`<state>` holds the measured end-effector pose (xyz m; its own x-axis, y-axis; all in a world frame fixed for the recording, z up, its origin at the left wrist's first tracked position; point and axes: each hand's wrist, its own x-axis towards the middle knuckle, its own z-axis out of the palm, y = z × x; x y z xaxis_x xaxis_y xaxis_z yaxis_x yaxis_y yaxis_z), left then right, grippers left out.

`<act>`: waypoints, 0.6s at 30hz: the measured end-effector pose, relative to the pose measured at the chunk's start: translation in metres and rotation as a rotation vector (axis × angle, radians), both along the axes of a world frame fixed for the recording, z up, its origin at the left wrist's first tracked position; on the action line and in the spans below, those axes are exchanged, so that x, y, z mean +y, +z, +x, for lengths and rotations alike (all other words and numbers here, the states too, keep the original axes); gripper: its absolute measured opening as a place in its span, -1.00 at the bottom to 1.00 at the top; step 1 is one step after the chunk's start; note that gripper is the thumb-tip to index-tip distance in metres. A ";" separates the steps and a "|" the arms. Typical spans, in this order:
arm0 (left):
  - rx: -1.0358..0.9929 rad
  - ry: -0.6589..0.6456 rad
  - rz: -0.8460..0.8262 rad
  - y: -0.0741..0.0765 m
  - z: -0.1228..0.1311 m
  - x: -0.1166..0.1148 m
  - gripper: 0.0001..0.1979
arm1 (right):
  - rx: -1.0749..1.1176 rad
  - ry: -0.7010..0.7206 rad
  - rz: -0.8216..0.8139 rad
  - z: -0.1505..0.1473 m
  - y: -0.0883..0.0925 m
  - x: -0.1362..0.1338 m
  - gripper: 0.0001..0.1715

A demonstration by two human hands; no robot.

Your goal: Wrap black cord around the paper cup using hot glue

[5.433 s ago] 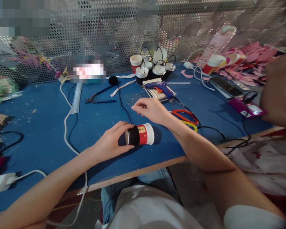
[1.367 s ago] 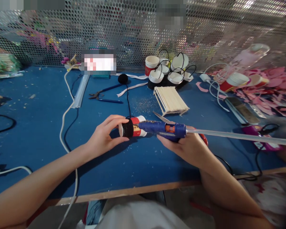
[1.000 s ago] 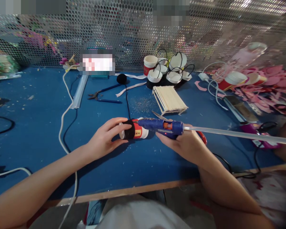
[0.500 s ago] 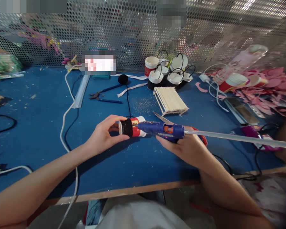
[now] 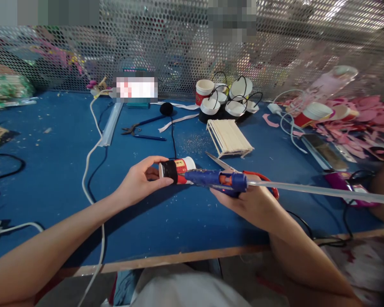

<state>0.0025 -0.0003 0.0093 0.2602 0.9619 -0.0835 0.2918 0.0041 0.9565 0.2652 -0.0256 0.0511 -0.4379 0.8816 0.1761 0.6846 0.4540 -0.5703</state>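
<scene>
My left hand [image 5: 144, 179] grips a red and white paper cup [image 5: 189, 163] by its base end; the cup lies on its side. Black cord [image 5: 170, 171] is wrapped around that end, and a strand runs back to a black ball of cord [image 5: 166, 109]. In my right hand [image 5: 248, 198] is a blue glue gun [image 5: 208, 177], with a long clear glue stick [image 5: 307, 187] sticking out of its rear. The gun's nozzle is at the cup's side by the edge of the wound cord; whether it touches is unclear. Red-handled scissors [image 5: 219, 161] lie partly hidden behind the gun.
Behind stand several paper cups with black cord handles [image 5: 235, 106] and a small wooden stick stand [image 5: 231, 136]. Blue-handled pliers [image 5: 144, 128] lie left of them. A white cable [image 5: 85, 170] crosses the left side. At right are a phone [image 5: 324, 151] and pink pieces [image 5: 368, 115].
The glue gun's nozzle has shifted slightly down on the cup's side, uncovering more of the yellow label. My left hand keeps its grip on the cup. The camera view tilted slightly.
</scene>
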 end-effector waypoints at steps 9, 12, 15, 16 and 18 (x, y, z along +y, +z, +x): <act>0.081 -0.077 0.376 -0.004 0.001 -0.002 -0.50 | -0.064 -0.011 0.082 -0.004 0.011 0.001 -0.80; 0.135 -0.127 0.505 -0.004 -0.001 -0.004 -0.51 | -0.120 -0.024 0.129 -0.003 0.009 0.003 -0.77; 0.218 -0.171 0.609 -0.003 -0.001 -0.005 -0.53 | -0.166 -0.027 0.181 -0.002 0.005 0.004 -0.76; 0.246 -0.178 0.637 -0.002 -0.001 -0.006 -0.53 | -0.188 -0.022 0.201 -0.002 0.004 0.005 -0.74; 0.296 -0.188 0.682 -0.002 -0.001 -0.007 -0.53 | -0.232 -0.008 0.237 -0.001 0.003 0.005 -0.71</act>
<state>0.0014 -0.0073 0.0077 0.4838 0.7671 0.4212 0.4737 -0.6342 0.6110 0.2640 -0.0202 0.0536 -0.4838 0.8316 0.2726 0.7880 0.5495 -0.2778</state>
